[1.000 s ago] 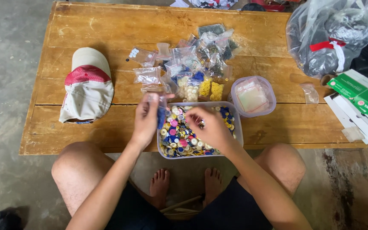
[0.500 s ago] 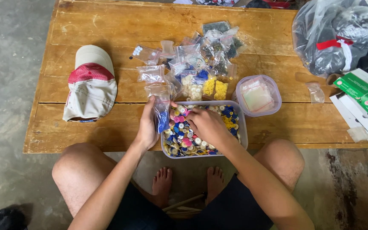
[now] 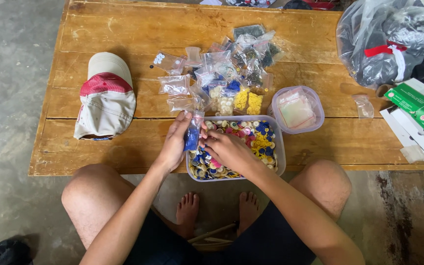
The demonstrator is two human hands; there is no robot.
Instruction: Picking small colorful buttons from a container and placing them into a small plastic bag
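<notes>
A clear rectangular tub [image 3: 279,147] full of mixed coloured buttons sits at the near edge of the wooden table [image 3: 123,34]. At the tub's left edge, my left hand [image 3: 175,142] holds a small clear bag of blue buttons [image 3: 192,135]. My right hand [image 3: 226,149] rests over the buttons in the tub, fingertips pinched close to the bag's mouth; whether a button is between them is hidden. Behind the tub lies a heap of small filled plastic bags [image 3: 231,73] of sorted buttons.
A white and red cap [image 3: 105,95] lies on the left. A round lidded container of empty bags [image 3: 297,109] stands right of the heap. A large tied plastic sack [image 3: 388,41] and green and white boxes [image 3: 418,105] are at the far right. My knees and bare feet are below.
My right hand has drawn left toward the blue bag in my left hand. The view has shifted slightly; the tub stays in place.
</notes>
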